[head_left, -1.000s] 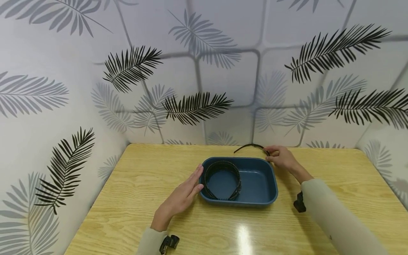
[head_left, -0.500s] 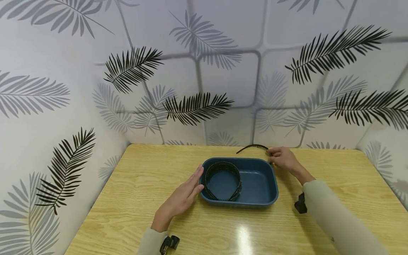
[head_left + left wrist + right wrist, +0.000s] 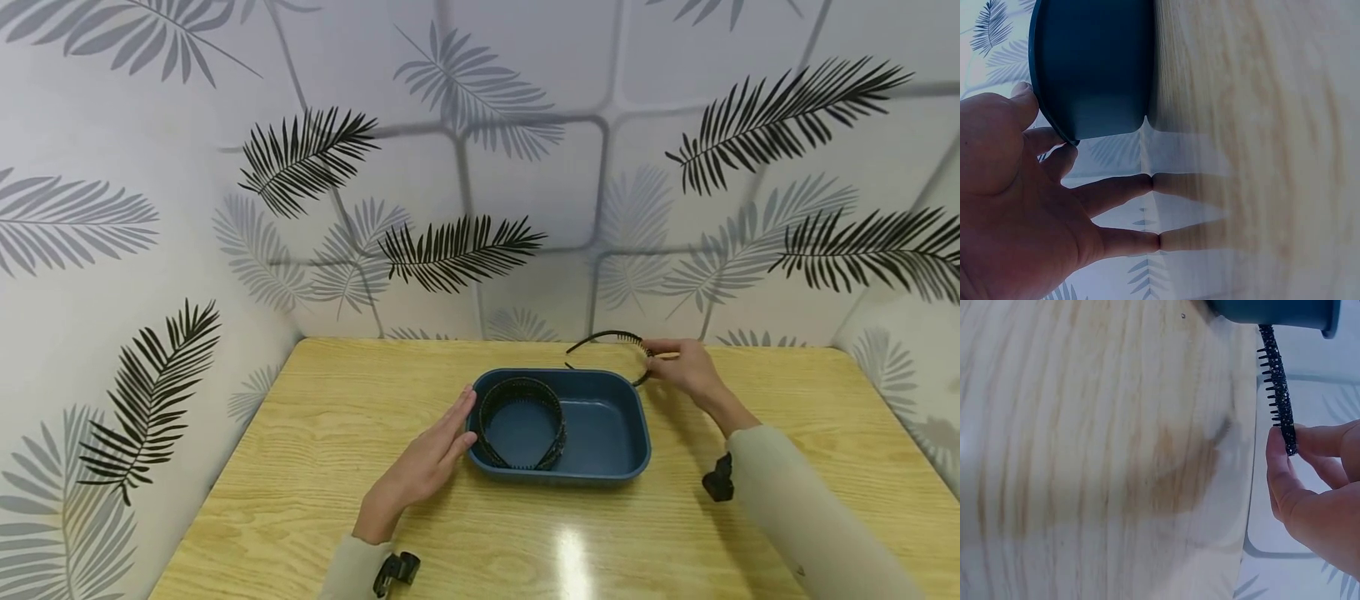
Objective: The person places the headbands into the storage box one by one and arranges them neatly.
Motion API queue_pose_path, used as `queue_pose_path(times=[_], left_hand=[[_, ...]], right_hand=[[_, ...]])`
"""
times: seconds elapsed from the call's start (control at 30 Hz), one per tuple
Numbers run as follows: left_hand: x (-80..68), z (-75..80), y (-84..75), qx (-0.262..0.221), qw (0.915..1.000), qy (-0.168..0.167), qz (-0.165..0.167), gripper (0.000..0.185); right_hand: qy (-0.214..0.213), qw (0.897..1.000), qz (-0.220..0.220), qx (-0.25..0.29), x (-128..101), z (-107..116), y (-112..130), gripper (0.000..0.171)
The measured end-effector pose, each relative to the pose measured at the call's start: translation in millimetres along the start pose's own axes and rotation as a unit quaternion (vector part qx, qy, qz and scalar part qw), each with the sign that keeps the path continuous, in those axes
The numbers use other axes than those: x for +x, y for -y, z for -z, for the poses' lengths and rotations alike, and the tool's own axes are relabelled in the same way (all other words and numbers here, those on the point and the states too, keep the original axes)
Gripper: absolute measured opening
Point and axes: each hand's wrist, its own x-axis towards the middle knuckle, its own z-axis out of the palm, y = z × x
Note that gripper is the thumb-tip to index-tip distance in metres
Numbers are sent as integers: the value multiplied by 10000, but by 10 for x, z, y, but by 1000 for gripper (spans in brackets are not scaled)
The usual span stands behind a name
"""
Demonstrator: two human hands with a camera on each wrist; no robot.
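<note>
My right hand (image 3: 693,372) pinches a black toothed headband (image 3: 613,333) behind the far right corner of a blue rectangular tub (image 3: 603,437). In the right wrist view the headband (image 3: 1280,390) looks glittery, with short teeth along one side; the tub covers part of it. Black headbands (image 3: 558,417), nested in a ring, stand in the left half of the tub; their count cannot be told. My left hand (image 3: 420,467) touches the tub's left end with extended fingers. In the left wrist view two fingertips (image 3: 1147,241) meet the table.
The tub stands on a light wood-grain table (image 3: 300,467). A pale wall (image 3: 540,183) with leaf prints rises right behind the table's far edge. Black devices (image 3: 718,479) are strapped to both wrists.
My right hand has moved a little to the right with the headband, which now shows more of its arc and a second tip above the tub's far rim. My left hand stays on the tub.
</note>
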Motion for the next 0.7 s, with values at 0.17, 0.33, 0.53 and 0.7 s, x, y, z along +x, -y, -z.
queue_pose_path(times=[0.17,0.33,0.53,0.7], left_hand=[[1,-1,-2,3,10000,26,-2,61],[-3,1,-8,-26,10000,12,-11,61],[-2,-11,3,6,10000,0,-37,61],[2,-10,3,-25,9999,-52,-97,61]], right_hand=[[-99,9998,44,144,-57,83,27,44],[-188,9994,91,277,-99,185,79,45],[-278,9977,237,565,-158,283,164,45],[-333,9964,345,699,-211,313,235,46]])
